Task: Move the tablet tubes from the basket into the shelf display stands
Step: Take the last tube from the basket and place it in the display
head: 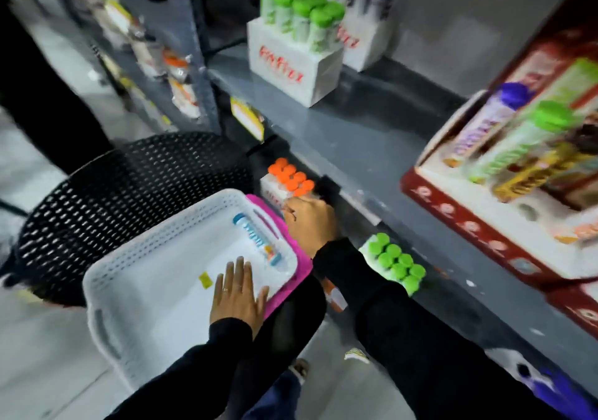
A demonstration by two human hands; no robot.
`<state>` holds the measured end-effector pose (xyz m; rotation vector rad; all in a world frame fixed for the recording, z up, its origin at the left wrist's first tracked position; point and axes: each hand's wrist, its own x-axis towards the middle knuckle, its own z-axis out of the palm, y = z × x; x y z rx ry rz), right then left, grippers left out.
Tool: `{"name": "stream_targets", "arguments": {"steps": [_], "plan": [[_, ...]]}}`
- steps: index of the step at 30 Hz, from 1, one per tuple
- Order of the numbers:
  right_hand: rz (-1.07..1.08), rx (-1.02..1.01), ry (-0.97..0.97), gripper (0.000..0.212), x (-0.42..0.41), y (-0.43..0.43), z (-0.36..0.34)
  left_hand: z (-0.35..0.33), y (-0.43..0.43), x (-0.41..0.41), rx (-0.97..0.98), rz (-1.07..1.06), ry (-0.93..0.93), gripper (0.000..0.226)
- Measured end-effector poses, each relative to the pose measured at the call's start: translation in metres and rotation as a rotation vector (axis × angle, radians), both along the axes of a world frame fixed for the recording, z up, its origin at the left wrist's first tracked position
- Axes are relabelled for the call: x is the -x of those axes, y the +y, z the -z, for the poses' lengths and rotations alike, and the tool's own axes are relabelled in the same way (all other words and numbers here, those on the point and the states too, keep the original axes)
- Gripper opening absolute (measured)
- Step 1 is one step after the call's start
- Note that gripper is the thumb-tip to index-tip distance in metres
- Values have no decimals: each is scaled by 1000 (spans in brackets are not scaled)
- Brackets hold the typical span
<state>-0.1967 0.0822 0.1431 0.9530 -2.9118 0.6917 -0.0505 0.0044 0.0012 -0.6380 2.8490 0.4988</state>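
A white perforated basket (129,293) rests on a pink tray (288,287). One tablet tube with a blue cap (259,243) lies inside it near the far right corner. My left hand (238,293) lies flat and open on the basket floor, just short of that tube. My right hand (309,222) reaches under the grey shelf to a white stand of orange-capped tubes (291,178); its fingers curl at the stand's near end, and the blur hides whether it holds a tube. A stand of green-capped tubes (396,262) sits to the right of my right forearm.
A black mesh chair (129,186) stands behind the basket. On the upper grey shelf (372,128) are a white stand of green-capped tubes (301,31), a stand of dark-capped tubes (365,5) and a red display box (517,167) at the right. A yellow price tag (247,118) hangs at the shelf edge.
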Motion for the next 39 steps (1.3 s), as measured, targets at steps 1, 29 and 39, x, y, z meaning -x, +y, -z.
{"name": "stream_targets", "arguments": {"steps": [1,29,39], "plan": [[-40,-94,-90,20,2,-13,16,3,-4,-9,-30,-75,-36,87],[-89,-332,-516,34,0,-11,-10,6,-4,-20,-43,-154,-112,99],[28,-332,-216,31,-12,99,-147,-63,47,82,12,160,349,65]]}}
